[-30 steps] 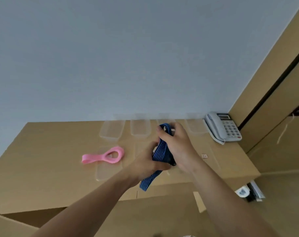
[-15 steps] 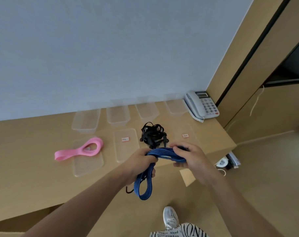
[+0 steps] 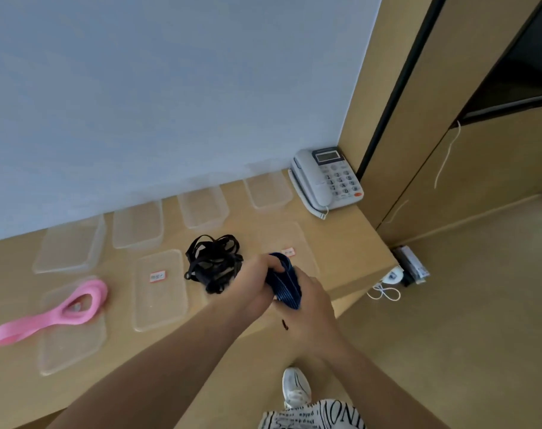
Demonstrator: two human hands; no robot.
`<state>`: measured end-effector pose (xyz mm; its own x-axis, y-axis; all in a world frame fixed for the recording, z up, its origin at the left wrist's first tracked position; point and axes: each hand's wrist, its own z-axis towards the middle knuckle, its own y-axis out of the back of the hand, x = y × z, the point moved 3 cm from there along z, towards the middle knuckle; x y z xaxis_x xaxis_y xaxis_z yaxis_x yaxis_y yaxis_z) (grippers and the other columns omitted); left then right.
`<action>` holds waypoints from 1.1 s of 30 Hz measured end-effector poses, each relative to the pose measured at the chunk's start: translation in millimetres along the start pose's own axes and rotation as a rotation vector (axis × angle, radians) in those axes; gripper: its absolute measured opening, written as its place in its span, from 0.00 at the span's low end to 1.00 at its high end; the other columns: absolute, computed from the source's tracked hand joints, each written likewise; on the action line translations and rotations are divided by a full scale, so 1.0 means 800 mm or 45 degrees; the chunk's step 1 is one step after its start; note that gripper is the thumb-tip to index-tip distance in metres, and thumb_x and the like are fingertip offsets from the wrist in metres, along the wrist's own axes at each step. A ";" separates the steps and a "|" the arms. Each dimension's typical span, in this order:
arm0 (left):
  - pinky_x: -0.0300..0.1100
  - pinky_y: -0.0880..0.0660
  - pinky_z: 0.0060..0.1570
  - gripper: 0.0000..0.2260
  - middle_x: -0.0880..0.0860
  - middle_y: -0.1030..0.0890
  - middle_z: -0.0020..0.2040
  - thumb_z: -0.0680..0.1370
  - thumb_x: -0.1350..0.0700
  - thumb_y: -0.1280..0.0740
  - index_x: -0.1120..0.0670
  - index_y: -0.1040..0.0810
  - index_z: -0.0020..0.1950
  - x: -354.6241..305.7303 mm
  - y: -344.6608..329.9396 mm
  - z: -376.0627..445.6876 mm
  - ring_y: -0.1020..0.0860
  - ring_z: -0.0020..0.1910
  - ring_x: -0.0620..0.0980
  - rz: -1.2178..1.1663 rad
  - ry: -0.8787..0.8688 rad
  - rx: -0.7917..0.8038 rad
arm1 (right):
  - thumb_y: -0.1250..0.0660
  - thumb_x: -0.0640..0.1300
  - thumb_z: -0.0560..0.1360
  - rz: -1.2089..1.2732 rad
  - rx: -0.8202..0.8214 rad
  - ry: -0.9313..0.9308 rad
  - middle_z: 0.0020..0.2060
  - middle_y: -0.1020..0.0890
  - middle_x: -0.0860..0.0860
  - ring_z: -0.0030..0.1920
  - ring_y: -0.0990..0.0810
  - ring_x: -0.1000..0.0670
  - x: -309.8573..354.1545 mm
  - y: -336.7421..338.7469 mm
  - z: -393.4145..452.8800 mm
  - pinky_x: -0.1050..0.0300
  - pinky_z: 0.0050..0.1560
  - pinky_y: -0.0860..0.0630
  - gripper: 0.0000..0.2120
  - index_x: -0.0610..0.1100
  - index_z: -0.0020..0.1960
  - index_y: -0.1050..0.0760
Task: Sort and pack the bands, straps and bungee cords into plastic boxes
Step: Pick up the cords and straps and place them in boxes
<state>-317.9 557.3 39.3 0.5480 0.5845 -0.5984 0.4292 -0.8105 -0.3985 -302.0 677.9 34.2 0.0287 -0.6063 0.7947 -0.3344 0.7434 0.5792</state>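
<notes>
Pale blue wall backs a tan wooden desk (image 3: 340, 243) that runs across the middle of the frame, with a grey desk telephone (image 3: 325, 181) at its right end. Four clear plastic boxes (image 3: 203, 209) line the wall, their flat lids (image 3: 159, 289) lying nearer the edge; a pink band (image 3: 56, 312) sprawls over the lower-left lid and a tangle of black straps (image 3: 214, 261) sits at centre. Over the desk's front edge, the left hand (image 3: 251, 286) and right hand (image 3: 306, 308) both grip a blue striped bungee cord (image 3: 283, 281), bunched into a short fold that pokes up between them, fingers curled tight around it. It looks light, soft and springy, so it'll likely want to uncoil; holding the gathered middle, as now, seems the sensible spot
</notes>
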 end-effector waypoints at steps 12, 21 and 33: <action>0.45 0.28 0.61 0.18 0.49 0.21 0.64 0.81 0.46 0.34 0.50 0.24 0.68 -0.022 0.007 0.076 0.24 0.63 0.50 1.589 -0.570 -0.506 | 0.36 0.54 0.80 -0.410 0.033 0.051 0.57 0.28 0.45 0.51 0.25 0.46 -0.049 0.047 0.140 0.53 0.52 0.26 0.33 0.43 0.79 0.42; 0.58 0.23 0.57 0.13 0.57 0.19 0.57 0.74 0.59 0.26 0.58 0.17 0.57 0.015 0.024 0.050 0.22 0.58 0.60 2.093 -1.037 -0.521 | 0.35 0.53 0.79 -0.845 0.017 0.213 0.75 0.38 0.38 0.71 0.35 0.37 -0.066 0.002 0.166 0.44 0.67 0.31 0.33 0.42 0.79 0.41; 0.58 0.22 0.56 0.15 0.57 0.18 0.55 0.72 0.62 0.24 0.59 0.17 0.58 -0.007 0.030 0.016 0.21 0.57 0.62 1.872 -1.200 -0.606 | 0.36 0.56 0.79 -0.869 0.083 0.184 0.78 0.45 0.39 0.74 0.38 0.37 -0.063 0.010 0.164 0.43 0.70 0.33 0.35 0.45 0.80 0.45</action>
<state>-319.5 534.2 24.1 0.1548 -0.8748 -0.4591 0.2616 -0.4118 0.8729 -429.5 677.6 -24.8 0.3758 -0.8847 0.2759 -0.2528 0.1885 0.9490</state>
